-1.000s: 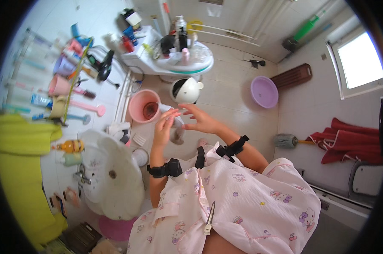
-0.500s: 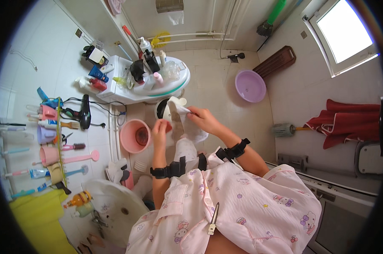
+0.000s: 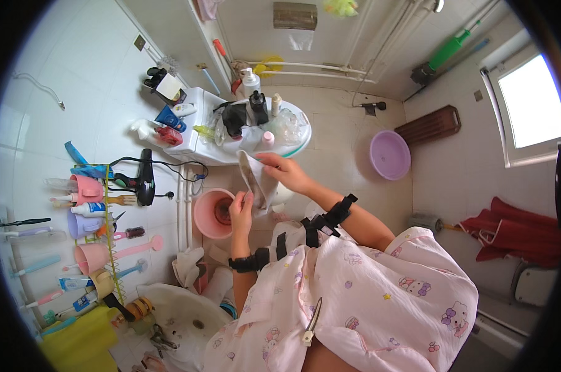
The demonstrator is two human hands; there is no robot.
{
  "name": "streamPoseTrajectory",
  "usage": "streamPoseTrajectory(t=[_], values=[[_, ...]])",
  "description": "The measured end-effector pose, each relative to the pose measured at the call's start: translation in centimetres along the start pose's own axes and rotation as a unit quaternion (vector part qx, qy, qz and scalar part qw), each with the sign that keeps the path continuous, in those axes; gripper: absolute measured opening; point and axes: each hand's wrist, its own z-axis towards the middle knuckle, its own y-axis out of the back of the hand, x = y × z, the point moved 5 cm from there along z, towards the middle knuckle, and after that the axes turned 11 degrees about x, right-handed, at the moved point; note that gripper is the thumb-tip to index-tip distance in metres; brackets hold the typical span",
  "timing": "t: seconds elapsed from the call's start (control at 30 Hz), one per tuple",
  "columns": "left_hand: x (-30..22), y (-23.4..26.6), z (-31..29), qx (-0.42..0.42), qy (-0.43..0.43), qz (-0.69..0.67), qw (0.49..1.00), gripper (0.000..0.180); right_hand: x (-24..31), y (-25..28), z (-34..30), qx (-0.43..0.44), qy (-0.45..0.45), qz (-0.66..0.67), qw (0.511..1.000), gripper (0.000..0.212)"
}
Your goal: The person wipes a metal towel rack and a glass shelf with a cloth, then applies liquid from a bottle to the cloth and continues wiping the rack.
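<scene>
Both hands hold a white, cloth-like piece [image 3: 254,177] with a long grey-brown soiled strip along it. Its exact kind I cannot make out. My right hand [image 3: 285,173] pinches its upper edge, thumb and fingers together. Lower down, my left hand [image 3: 241,209] grips the near end, just right of a pink bucket [image 3: 201,218]. The piece hangs tilted between the hands, in front of the white toilet [image 3: 293,149]. Dark wrist straps are on both my forearms.
Bottles and clear plastic bags crowd the toilet lid. A purple basin [image 3: 390,155] stands on the floor at right, beside a brown washboard [image 3: 429,126]. A sink [image 3: 181,335] lies at lower left, below wall-hung cups, brushes and a black hair dryer [image 3: 145,177].
My view has shifted, so the room sits further right and lower. The white piece is turned more upright, showing its soiled strip differently. Both hands keep hold of it.
</scene>
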Motion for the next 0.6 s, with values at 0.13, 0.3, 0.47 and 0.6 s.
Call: streamPoseTrajectory(t=[0.13, 0.3, 0.47, 0.6], values=[[-1.4, 4.7, -0.1, -0.199, -0.042, 0.363, 0.909, 0.026, -7.5, 3.8, 4.5, 0.018, -0.094, -0.125, 0.988, 0.046], [3.2, 7.1, -2.0, -0.328, -0.047, -0.363, 0.871, 0.045, -16.5, 7.3, 9.5, 0.125, -0.15, -0.321, 0.927, 0.065], [4.3, 3.9, -4.5, -0.435, -0.165, -0.533, 0.707, 0.067, -23.6, 9.8, 11.2, 0.126, -0.255, -0.279, 0.917, 0.079], [4.1, 0.4, -1.8, -0.402, -0.117, -0.576, 0.702, 0.065, -26.4, 9.0, 12.3, 0.15, -0.188, -0.286, 0.927, 0.082]])
